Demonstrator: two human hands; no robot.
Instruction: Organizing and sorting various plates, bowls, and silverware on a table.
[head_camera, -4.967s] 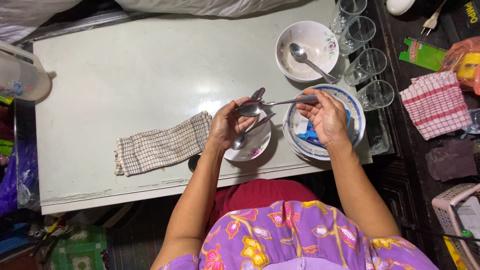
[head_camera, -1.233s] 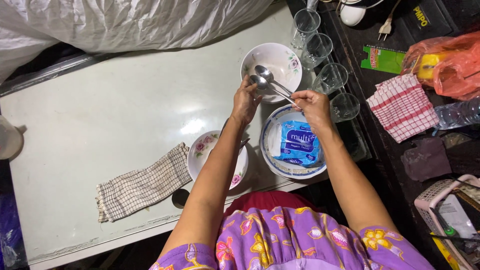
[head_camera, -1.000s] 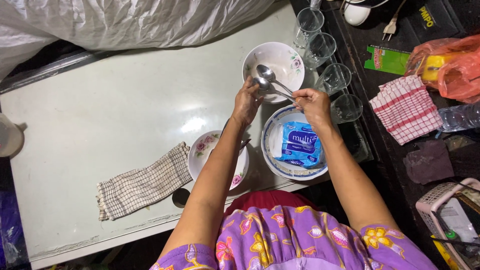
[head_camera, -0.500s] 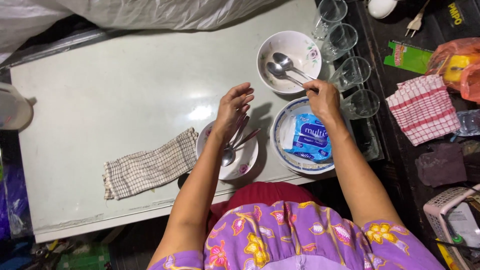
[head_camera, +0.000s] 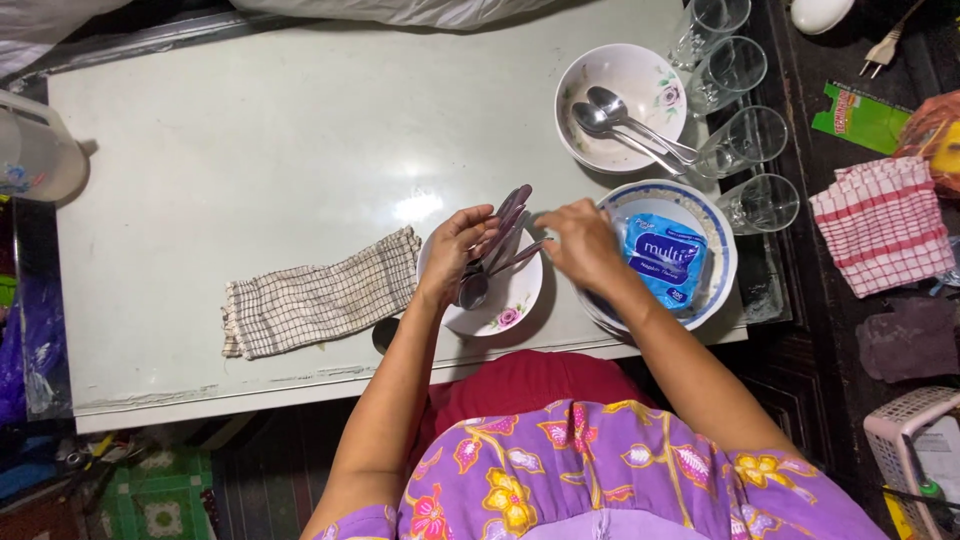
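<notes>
On the table (head_camera: 250, 130), the small bowl (head_camera: 510, 305) of spoons (head_camera: 497, 250) sits at centre, the checked cloth (head_camera: 315, 295) at nine o'clock, the plate (head_camera: 722, 240) holding a packet (head_camera: 665, 258) at three, the two-spoon bowl (head_camera: 640, 75) at one, four glasses (head_camera: 745, 140) beyond.

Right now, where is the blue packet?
The blue packet lies in the blue-rimmed plate at the table's right edge, beside the right hand.
</notes>
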